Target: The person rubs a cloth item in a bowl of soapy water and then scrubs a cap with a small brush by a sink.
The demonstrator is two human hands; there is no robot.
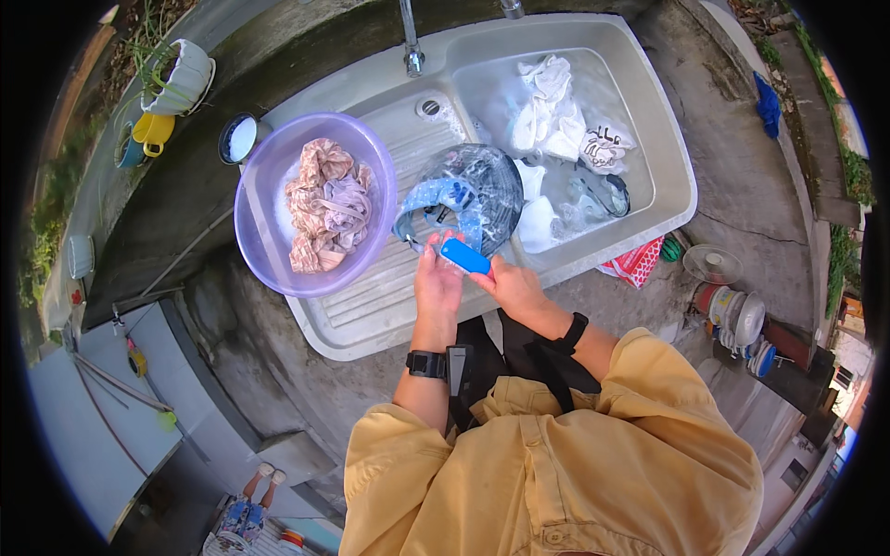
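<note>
While your right hand (519, 292) pinches the blue brush (464, 257) above the drainboard (394, 315), the soapy hat (499, 185) there looks soft and slippery, best held by its rim, your left hand's (438, 281) grip unclear.

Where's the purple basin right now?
In the head view, the purple basin sits left of centre on the drainboard, beyond and left of the left hand.

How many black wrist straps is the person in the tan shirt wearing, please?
2: the left strap is on the wrist of the left hand, the right strap on that of the right hand. None seems hidden.
</note>
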